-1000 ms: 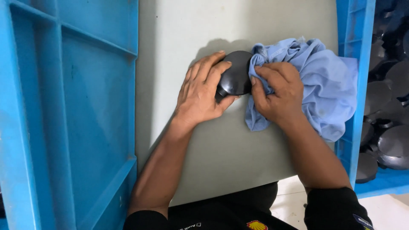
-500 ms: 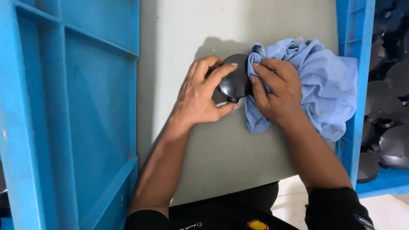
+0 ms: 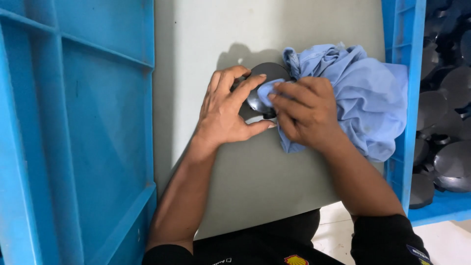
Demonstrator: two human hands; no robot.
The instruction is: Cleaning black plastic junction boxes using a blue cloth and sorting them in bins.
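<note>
- Cap [image 3: 267, 73] — dark, round and shiny, the thing being worked on — lies on the table near its far middle, mostly hidden under fingers and cloth; only its upper rim and a slice of its lower edge show.
- Left crate [image 3: 73, 132]: big blue plastic wall with ribs, filling the left side of the view, standing just beside the table edge.
- Table [image 3: 255, 186]: pale grey flat top, running between the two crates; a shadow falls on it behind the cap.
- Right crate [image 3: 400, 73]: blue, its wall touching the cloth; inside it, a pile of dark round caps [image 3: 451, 157] of the same kind.
- Cloth [image 3: 358, 103]: light blue, crumpled in a heap right of the cap, against the right crate's wall; one corner is pulled over the cap's face.
- Left hand [image 3: 225, 113]: fingers curved around the cap's left side, thumb tucked under its lower edge, gripping it in place.
- Right hand [image 3: 304, 110]: fingers bent and pressed together, pinching the cloth corner down on the cap's face.
- Both forearms are bare; dark sleeves at the bottom edge.
</note>
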